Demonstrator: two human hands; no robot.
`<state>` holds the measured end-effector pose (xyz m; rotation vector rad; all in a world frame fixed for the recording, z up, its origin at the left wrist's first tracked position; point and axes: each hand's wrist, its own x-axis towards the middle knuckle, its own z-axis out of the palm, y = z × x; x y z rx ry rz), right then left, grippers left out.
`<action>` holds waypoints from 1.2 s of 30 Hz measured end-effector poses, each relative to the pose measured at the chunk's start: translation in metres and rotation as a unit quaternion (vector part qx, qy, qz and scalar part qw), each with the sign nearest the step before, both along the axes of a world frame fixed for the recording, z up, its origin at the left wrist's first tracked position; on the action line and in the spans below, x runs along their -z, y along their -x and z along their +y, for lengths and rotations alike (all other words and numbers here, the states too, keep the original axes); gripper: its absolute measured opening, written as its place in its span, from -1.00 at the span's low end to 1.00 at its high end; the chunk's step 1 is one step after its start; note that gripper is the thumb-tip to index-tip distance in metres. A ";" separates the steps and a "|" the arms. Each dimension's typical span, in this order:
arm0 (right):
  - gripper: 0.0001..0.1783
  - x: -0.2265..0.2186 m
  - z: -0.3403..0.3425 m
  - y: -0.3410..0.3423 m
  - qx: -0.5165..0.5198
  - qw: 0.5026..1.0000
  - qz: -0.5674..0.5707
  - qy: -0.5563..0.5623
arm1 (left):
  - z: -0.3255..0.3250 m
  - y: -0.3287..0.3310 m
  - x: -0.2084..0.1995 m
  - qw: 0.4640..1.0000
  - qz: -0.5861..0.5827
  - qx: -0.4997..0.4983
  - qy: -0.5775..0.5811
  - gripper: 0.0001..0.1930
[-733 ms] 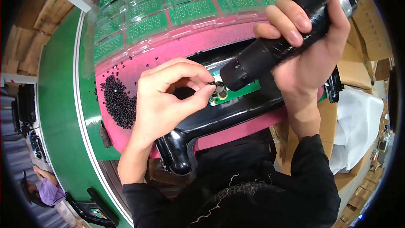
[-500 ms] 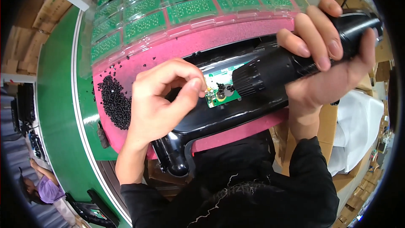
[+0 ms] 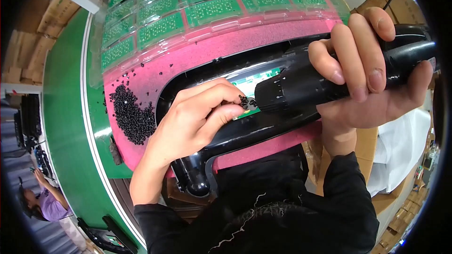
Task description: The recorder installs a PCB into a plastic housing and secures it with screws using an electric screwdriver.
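My right hand (image 3: pixel 360 66) is wrapped round a black power screwdriver (image 3: pixel 301 89), which lies slanted with its ringed nose over a green circuit board (image 3: pixel 260 79). The board sits inside a long black plastic housing (image 3: pixel 263 129). At the nose's front is a small clump of black screws (image 3: pixel 244 103). My left hand (image 3: pixel 188 115) has thumb and forefinger closed at this clump, just above the board. What exactly lies between those fingertips is partly hidden, and the tool's tip cannot be made out.
A pile of tiny black screws (image 3: pixel 131 117) lies left on the pink mat (image 3: pixel 226 42). Clear trays of green boards (image 3: pixel 212 11) stand at the back. Another black housing (image 3: pixel 106 235) is at lower left, near a person in purple (image 3: pixel 52 204). A cardboard box (image 3: pixel 362 148) stands right.
My left hand has moved right, its fingertips coming onto the screw clump. The screwdriver has shifted slightly and its nose has turned, showing markings. The person at far left has raised a hand.
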<state>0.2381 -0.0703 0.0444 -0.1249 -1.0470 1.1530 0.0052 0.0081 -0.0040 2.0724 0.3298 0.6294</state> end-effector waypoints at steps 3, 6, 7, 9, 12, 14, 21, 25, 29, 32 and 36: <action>-0.45 -0.008 0.012 -0.009 -0.081 0.993 -0.088 0.006 | -0.004 -0.003 -0.011 0.999 -0.021 -0.024 0.036 -0.82; -0.42 -0.010 0.009 -0.007 -0.080 0.988 -0.130 0.002 | -0.002 -0.001 -0.005 0.998 -0.045 -0.030 -0.030 -0.82; -0.41 -0.013 0.007 -0.009 -0.081 0.984 -0.156 0.017 | -0.003 -0.003 -0.005 0.996 -0.049 -0.037 -0.061 -0.82; -0.40 -0.016 0.004 -0.008 -0.078 0.979 -0.183 0.035 | -0.007 -0.006 -0.008 0.995 -0.045 -0.050 -0.073 -0.84; -0.34 -0.015 0.000 0.010 0.049 0.990 -0.134 -0.019 | -0.008 -0.004 -0.005 0.975 -0.089 -0.139 -0.145 -0.89; -0.34 -0.009 0.003 -0.013 0.070 0.979 -0.190 -0.032 | -0.005 -0.001 -0.005 0.969 -0.077 -0.205 -0.115 -0.96; -0.50 -0.020 -0.004 0.018 0.242 0.937 -0.150 0.205 | -0.007 -0.002 -0.012 0.984 0.080 -0.138 -0.074 -0.91; -0.56 -0.029 -0.009 0.025 0.237 0.921 -0.078 0.299 | -0.008 -0.002 -0.006 0.990 0.077 -0.100 -0.062 -0.90; -0.61 -0.024 -0.004 0.022 0.253 0.906 -0.139 0.310 | -0.009 -0.005 -0.002 0.993 0.085 -0.068 -0.051 -0.90; -0.64 -0.017 0.000 0.019 0.239 0.908 -0.153 0.309 | -0.008 -0.005 0.001 0.994 0.076 -0.052 -0.062 -0.87; -0.68 -0.015 0.008 0.006 0.192 0.920 -0.190 0.283 | -0.010 -0.009 -0.003 0.986 0.141 -0.040 -0.083 -0.92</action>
